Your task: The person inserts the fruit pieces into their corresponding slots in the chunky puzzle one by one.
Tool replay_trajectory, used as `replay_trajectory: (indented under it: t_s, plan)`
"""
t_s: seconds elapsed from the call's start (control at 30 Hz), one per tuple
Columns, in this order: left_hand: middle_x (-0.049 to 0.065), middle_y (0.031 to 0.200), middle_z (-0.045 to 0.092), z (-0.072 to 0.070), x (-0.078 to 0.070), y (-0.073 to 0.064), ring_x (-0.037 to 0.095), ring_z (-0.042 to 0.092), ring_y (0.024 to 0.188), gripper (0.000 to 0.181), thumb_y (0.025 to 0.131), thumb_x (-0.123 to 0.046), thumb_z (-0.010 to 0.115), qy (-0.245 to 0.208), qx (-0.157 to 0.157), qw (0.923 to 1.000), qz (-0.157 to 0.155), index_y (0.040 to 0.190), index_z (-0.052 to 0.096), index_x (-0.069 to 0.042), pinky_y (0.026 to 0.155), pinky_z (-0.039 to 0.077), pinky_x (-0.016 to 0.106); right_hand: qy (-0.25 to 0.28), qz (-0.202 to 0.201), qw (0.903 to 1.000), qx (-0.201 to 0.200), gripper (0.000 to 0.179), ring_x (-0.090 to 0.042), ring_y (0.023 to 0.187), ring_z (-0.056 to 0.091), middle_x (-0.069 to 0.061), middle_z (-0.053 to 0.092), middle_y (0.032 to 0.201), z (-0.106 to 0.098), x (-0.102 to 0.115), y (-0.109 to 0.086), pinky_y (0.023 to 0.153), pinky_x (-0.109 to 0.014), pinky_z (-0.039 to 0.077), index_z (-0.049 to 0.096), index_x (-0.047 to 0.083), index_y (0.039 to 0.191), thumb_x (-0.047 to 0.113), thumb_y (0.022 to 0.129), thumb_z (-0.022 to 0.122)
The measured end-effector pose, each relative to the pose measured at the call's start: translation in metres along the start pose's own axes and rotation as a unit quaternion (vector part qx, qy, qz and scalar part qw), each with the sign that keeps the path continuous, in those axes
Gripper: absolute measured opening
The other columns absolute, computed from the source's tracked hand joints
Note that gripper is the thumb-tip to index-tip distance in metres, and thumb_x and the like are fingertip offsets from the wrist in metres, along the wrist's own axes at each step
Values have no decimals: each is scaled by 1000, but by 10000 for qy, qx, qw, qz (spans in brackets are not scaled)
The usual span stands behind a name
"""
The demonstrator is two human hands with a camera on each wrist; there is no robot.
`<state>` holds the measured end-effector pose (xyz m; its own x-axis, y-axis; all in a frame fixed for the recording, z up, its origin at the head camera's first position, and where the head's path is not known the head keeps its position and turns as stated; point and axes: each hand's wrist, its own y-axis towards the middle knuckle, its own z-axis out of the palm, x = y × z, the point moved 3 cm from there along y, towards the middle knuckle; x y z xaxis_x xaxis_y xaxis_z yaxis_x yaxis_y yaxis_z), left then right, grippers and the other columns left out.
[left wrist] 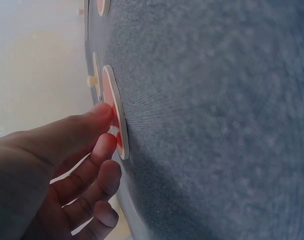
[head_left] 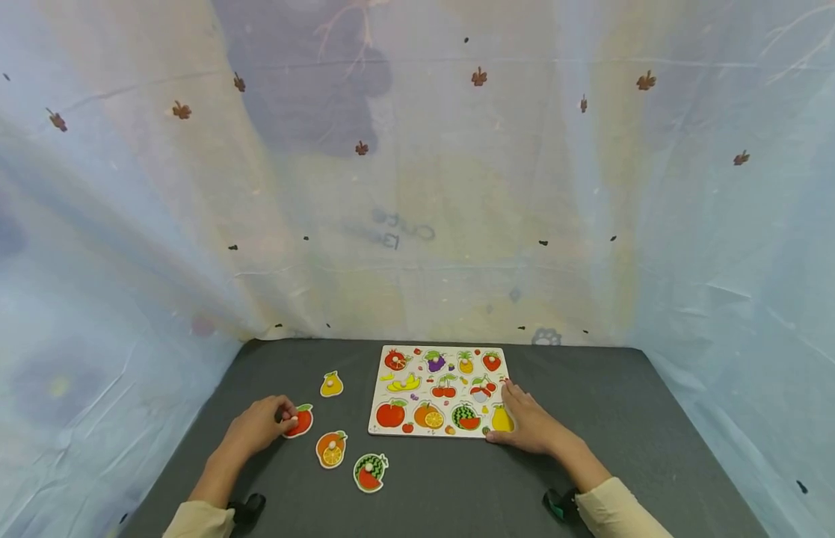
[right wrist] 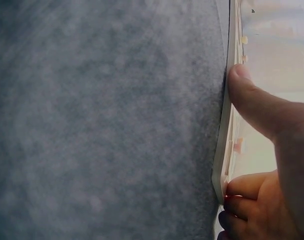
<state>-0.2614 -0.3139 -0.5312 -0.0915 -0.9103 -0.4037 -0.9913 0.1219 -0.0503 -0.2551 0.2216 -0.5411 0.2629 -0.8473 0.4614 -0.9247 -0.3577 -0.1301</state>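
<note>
My left hand [head_left: 259, 427] pinches the small knob of a red apple puzzle piece [head_left: 301, 421] between thumb and fingertips. In the left wrist view the apple piece [left wrist: 110, 90] is seen edge-on, close to the tabletop; whether it touches is hard to tell. At the right, my right hand [head_left: 530, 422] holds the near right corner of a white fruit puzzle board [head_left: 375, 415]. Its thumb lies against the board's front edge [right wrist: 223, 145], and the fingers are bent at the side edge. Part of the yellow pear picture [head_left: 501, 418] sits beside that hand.
Left of the board lie a yellow pear piece [head_left: 332, 385], an orange piece [head_left: 332, 450] and a watermelon piece [head_left: 370, 473], each with a knob. Everything rests on a dark grey table [head_left: 444, 486]. A pale patterned curtain [head_left: 430, 187] hangs behind and at both sides.
</note>
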Motion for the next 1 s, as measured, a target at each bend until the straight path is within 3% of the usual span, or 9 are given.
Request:
replay_trajectory:
  t_s: [0.33,0.57,1.0]
  plan:
    - [-8,89,63,0,-8,2,11,56,76,11,99,-25,80,96,-218,9997,90,102,71,-19,66,47,40,18,-32,10000,-12,117,-48,160,21,-32,20,173,-1,1,-1,127,-64,20,23,-12,164,58,91,81]
    - [-7,93,66,-3,-29,6,10,57,74,10,100,-24,80,-23,-412,9986,320,104,73,-19,65,49,39,30,-31,10000,-47,116,-48,160,22,-31,20,173,-2,2,-2,127,-63,19,24,-12,164,57,91,82]
    - [-9,92,64,5,-59,15,11,53,71,10,100,-23,80,-241,-349,9975,563,103,72,-21,62,45,36,35,-87,10000,-16,116,-48,161,20,-32,20,172,-1,1,-2,127,-63,19,23,-13,164,57,92,81]
